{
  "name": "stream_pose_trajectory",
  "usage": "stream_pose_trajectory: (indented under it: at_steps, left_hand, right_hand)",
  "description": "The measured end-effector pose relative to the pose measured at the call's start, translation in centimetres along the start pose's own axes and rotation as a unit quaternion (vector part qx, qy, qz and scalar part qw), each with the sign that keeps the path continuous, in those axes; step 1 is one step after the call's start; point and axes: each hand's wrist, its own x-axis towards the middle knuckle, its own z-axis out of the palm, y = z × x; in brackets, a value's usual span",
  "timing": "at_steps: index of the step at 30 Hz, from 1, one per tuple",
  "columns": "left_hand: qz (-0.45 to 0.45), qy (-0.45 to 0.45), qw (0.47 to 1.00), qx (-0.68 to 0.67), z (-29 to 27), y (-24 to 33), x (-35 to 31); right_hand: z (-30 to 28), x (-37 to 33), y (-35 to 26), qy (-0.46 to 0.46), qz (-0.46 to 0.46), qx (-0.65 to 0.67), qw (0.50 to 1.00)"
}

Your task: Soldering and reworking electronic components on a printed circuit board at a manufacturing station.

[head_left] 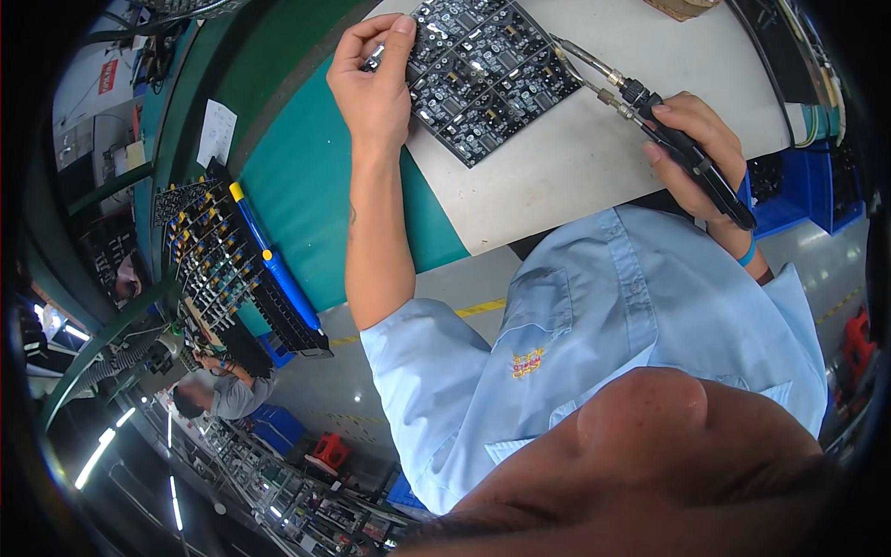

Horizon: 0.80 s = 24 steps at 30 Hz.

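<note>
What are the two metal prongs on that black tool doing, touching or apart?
Apart along most of their length: pale bench shows between the prongs. Whether their very tips touch near the circuit boards, I can't tell.

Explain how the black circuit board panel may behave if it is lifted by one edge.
The circuit board panel is probably stiff: it looks flat although the left hand grips only one edge. It may be light, since it looks thin. Its many small components could be fragile if knocked.
</note>
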Motion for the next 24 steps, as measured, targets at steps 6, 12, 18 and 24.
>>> stream_pose_trajectory:
  at_steps: [6,12,18,24]
  left_hand:
    - [-0.018,0.004,1.000,0.000,-0.1,0.0,0.1]
    - [-0.025,0.013,0.999,0.041,0.2,0.1,0.3]
    - [-0.030,0.015,0.998,0.047,0.3,0.2,0.3]
    - [-0.026,0.014,0.999,0.043,0.2,0.2,0.3]
  right_hand:
    - [0.3,0.1,-0.3,0.002,0.002,0.008,1.000]
    - [0.0,-0.2,-1.1,-0.012,0.011,0.021,1.000]
    - [0.1,-0.5,-1.7,-0.034,0.005,0.030,0.999]
    - [0.4,-0.7,-1.8,-0.041,0.010,0.029,0.999]
